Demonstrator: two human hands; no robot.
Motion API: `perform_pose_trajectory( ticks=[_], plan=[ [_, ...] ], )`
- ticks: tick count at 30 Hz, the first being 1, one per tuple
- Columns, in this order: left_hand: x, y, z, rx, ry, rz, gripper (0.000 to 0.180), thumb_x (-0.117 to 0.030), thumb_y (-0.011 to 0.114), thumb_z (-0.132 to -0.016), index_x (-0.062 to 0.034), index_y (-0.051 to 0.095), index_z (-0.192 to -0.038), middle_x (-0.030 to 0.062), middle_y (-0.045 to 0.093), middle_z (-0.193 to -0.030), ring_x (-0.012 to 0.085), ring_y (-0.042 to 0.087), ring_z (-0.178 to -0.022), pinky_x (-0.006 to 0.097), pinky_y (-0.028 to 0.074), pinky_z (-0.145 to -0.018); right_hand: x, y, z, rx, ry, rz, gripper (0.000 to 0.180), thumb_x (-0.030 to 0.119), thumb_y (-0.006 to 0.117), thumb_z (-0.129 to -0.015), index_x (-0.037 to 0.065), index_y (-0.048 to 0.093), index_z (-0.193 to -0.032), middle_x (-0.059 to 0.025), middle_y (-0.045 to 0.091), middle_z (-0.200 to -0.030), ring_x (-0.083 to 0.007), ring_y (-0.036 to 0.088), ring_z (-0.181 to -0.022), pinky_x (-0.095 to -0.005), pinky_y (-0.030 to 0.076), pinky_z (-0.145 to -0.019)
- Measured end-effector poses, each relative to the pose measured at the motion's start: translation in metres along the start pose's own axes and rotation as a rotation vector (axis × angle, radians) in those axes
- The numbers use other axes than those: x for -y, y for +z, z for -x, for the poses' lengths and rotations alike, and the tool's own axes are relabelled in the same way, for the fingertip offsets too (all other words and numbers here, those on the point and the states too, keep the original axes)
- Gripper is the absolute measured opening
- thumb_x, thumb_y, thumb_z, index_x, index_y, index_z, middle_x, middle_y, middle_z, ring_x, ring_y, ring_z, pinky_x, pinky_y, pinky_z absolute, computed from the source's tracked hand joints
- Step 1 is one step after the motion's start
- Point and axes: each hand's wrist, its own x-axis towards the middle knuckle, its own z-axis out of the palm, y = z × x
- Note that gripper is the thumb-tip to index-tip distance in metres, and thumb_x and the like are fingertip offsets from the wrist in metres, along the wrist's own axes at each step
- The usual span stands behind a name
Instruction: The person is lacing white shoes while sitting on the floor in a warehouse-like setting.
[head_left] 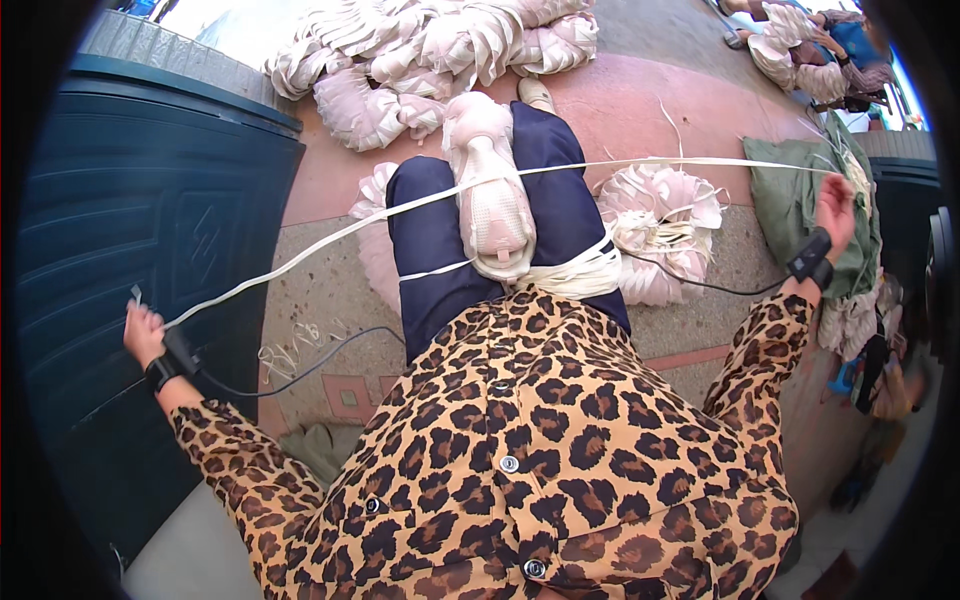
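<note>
While a dark green door (pixel 150 250) fills the far left, the left hand (pixel 143 333) is held out beside it, its fingers (pixel 137 318) clamped on one end of a pale strip (pixel 330 232); a short tail of the strip sticks up just above the fist. A black strap (pixel 165 370) circles that wrist, and a thin black cable (pixel 300 372) runs from it across the floor (pixel 320 290).

From the fist the strip rises taut to the right, over the left knee of the dark blue trousers (pixel 430 240) and across a pale bundle (pixel 490 190) that lies on the lap. More turns of strip are wound around the bundle's near end, against the leopard-print shirt (pixel 520 450). Behind the knees a heap of similar bundles (pixel 420 60) lies on the floor.

Past the bundle the strip runs on almost level, above a loose coil of strips (pixel 660 230) on the floor, to the right hand (pixel 835 210). That hand is raised well out to the side, its fingers closed around the strip's other end, with a black strap on its wrist too. Just behind it hangs a green cloth (pixel 790 200). At the top right another person (pixel 830 50) sits among more bundles.
</note>
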Motion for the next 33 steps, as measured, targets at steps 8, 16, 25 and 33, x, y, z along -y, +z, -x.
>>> perform_pose_trajectory(
  ticks=[8,16,25,33],
  plan=[
    [0.03,0.248,0.231,0.854,-0.195,-0.279,0.029,-0.012,0.058,-0.082,0.0013,0.053,-0.107,0.0053,0.06,-0.079,0.0089,0.057,-0.061,0.021,0.049,-0.056,-0.131,0.036,0.019,0.082,-0.063,1.097,0.019,0.011,0.048,-0.089,-0.002,0.057,-0.1,-0.0111,0.06,-0.097,-0.0174,0.058,-0.092,-0.0252,0.046,-0.086],
    [0.114,0.33,0.325,1.045,0.412,-0.738,0.02,-0.016,0.052,-0.079,0.002,0.061,-0.082,0.0221,0.06,-0.074,0.0333,0.06,-0.073,0.04,0.047,-0.066,-0.33,-0.021,0.126,0.967,0.178,1.834,0.016,0.012,0.052,-0.084,-0.001,0.06,-0.089,-0.0095,0.059,-0.069,-0.0196,0.057,-0.065,-0.0301,0.045,-0.062],
    [0.117,0.349,0.322,0.987,0.64,-1.017,0.018,-0.015,0.047,-0.082,-0.0019,0.06,-0.083,0.0212,0.061,-0.079,0.0372,0.06,-0.076,0.044,0.048,-0.069,-0.376,-0.041,0.134,0.905,0.572,1.833,0.022,0.015,0.049,-0.084,-0.004,0.06,-0.088,-0.0195,0.062,-0.079,-0.0311,0.062,-0.073,-0.0343,0.047,-0.067],
    [0.106,0.344,0.317,1.075,0.891,-1.082,0.014,-0.012,0.047,-0.08,-0.0043,0.059,-0.082,0.017,0.06,-0.077,0.0344,0.059,-0.073,0.043,0.047,-0.066,-0.394,-0.042,0.131,0.964,0.298,2.101,0.022,0.018,0.048,-0.082,0.0,0.062,-0.084,-0.0192,0.062,-0.085,-0.0339,0.06,-0.08,-0.0399,0.047,-0.07]
  ],
)
